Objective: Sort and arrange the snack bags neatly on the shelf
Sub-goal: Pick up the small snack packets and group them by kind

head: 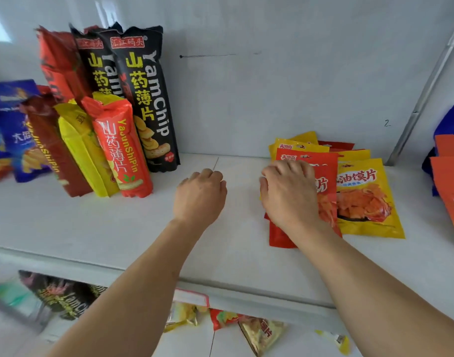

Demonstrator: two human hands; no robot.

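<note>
The fingers of the right hand (289, 191) were curled down over the near left edge of a flat red packet (321, 163), thumb tucked at its side, so they seemed to be gripping or pressing it; whether the fingertips had got under the edge I could not tell, since the back of the hand hid them. The left hand (200, 194) hung loosely curled over the bare white shelf (92, 228), holding nothing, just beside the packets but apart from them.

The red packet lay on top of a loose fan of flat packets on the right part of the shelf, with a yellow packet (367, 199) touching it on the right and more yellow and red ones peeking out behind. Well apart, on the left, tall yam chip bags stood in a row: black bags (148, 99) at the back, an orange bag (122, 150) and a yellow bag (79, 145) leaning in front.

It looked to me like the step was squaring up that fan. To do it well, I judged, the person would want to gather same-coloured packets together, bring the idle left hand in to brace the far edge, and slide them flush rather than lift, since such slick film slips easily.
</note>
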